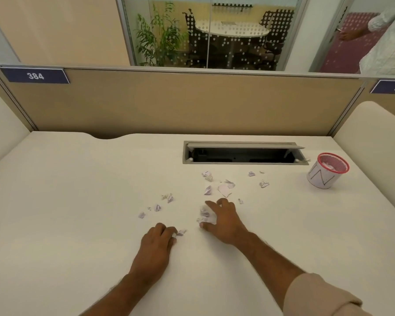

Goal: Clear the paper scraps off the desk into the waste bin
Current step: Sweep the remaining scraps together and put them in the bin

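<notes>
A waste bin (327,171), red mesh rimmed and wrapped in white paper, is stood upright at the far right of the desk (78,201), with white crumpled paper seen inside it. Paper scraps (224,188) are scattered over the desk's middle, well apart from the bin and near an open cable tray (244,153). A wad of scraps (206,215) is clamped in the curled right hand (224,218); a small scrap (180,232) is pinched at the closed left hand (157,239).

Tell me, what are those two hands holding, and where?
Right hand: a wad of scraps, cupped between thumb and fingers. Left hand: fingertips pinching one small scrap at its edge.
</notes>
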Demonstrator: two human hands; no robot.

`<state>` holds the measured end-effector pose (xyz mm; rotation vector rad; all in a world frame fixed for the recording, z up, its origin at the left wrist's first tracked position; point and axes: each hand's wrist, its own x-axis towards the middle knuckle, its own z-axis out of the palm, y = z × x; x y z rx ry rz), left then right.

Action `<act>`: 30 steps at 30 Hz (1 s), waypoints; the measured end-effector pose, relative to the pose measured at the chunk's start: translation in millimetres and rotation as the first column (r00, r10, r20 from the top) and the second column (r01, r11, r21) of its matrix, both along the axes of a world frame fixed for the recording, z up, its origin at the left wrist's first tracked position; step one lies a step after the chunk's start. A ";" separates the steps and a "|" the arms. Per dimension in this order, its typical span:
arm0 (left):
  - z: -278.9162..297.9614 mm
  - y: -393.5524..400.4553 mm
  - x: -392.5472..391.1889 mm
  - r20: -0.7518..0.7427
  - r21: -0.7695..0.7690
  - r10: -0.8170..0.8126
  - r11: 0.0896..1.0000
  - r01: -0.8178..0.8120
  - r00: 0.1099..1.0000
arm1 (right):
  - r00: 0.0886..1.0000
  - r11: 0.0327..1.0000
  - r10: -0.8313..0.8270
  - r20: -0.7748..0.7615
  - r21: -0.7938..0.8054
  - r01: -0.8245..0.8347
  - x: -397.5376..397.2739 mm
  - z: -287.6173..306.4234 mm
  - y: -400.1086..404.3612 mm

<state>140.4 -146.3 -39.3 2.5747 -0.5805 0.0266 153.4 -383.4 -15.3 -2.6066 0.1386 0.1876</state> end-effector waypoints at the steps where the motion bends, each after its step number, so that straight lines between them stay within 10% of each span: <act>1: 0.5 -0.2 0.0 -0.002 -0.010 -0.012 1.000 0.012 1.000 | 1.000 1.000 0.025 0.007 -0.001 -0.025 1.0 -0.9 6.1; 16: 11.1 -27.4 13.6 -0.087 -0.119 -0.076 0.991 0.065 0.993 | 0.994 0.992 0.078 0.075 -0.105 -0.070 -3.1 -8.0 37.4; 23: 5.0 -25.4 14.6 -0.066 -0.016 -0.116 0.993 0.115 0.991 | 0.976 0.958 -0.205 0.068 0.220 0.186 -11.4 2.1 37.6; 26: 4.1 -23.4 16.3 -0.111 -0.046 -0.078 0.996 0.073 0.991 | 0.922 0.743 -0.381 -0.065 0.571 0.348 -18.5 9.1 40.5; 30: 9.3 -29.2 17.0 -0.223 -0.283 0.064 0.951 -0.127 0.973 | 0.840 0.188 -0.406 -0.360 0.866 0.462 -19.3 21.0 45.6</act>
